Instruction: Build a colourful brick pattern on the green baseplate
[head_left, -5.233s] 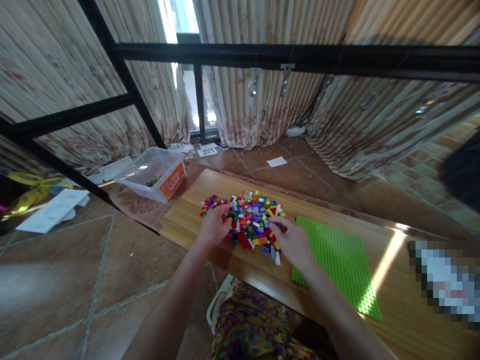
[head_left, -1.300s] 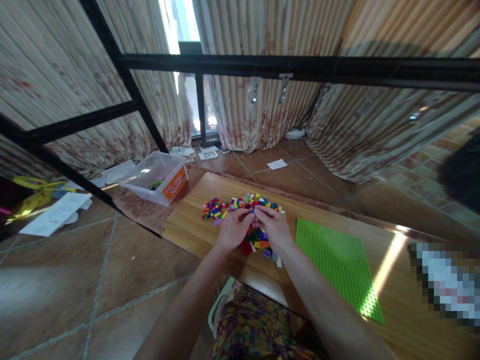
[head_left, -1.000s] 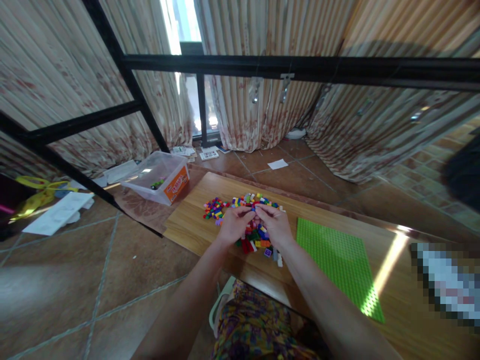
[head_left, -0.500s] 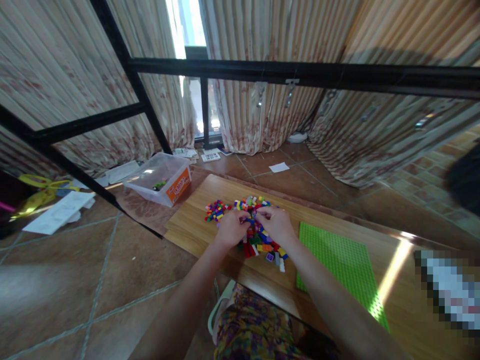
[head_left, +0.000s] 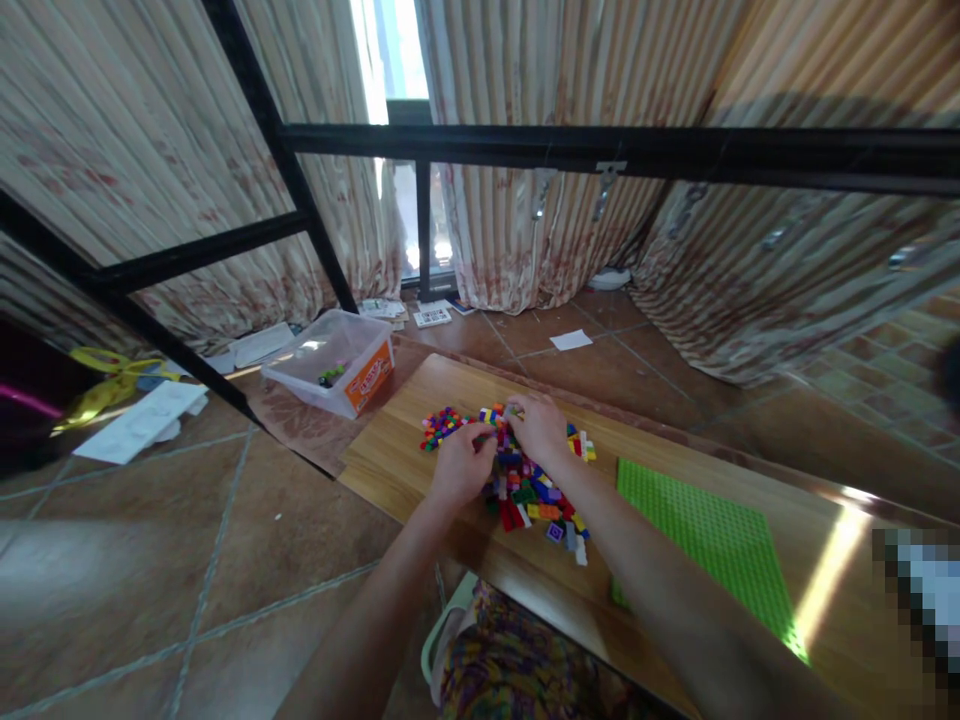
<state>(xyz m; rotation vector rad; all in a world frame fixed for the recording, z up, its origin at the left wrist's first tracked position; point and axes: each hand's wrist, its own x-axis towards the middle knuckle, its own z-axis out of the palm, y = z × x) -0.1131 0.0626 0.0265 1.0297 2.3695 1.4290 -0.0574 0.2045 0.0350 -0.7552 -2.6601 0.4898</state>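
Right hand (head_left: 538,428) has shifted toward the far side of the brick pile (head_left: 531,492), on the table (head_left: 390,455); left hand (head_left: 460,468) is at its left. Both are part-curled; whether either grips anything, I cannot tell. Light fingertip picking should avoid scattering.

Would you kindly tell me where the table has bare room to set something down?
The table is bare left of the loose bricks and between the green baseplate and the pixelated patch. It is crowded in the middle, where the left hand and right hand are at the bricks.
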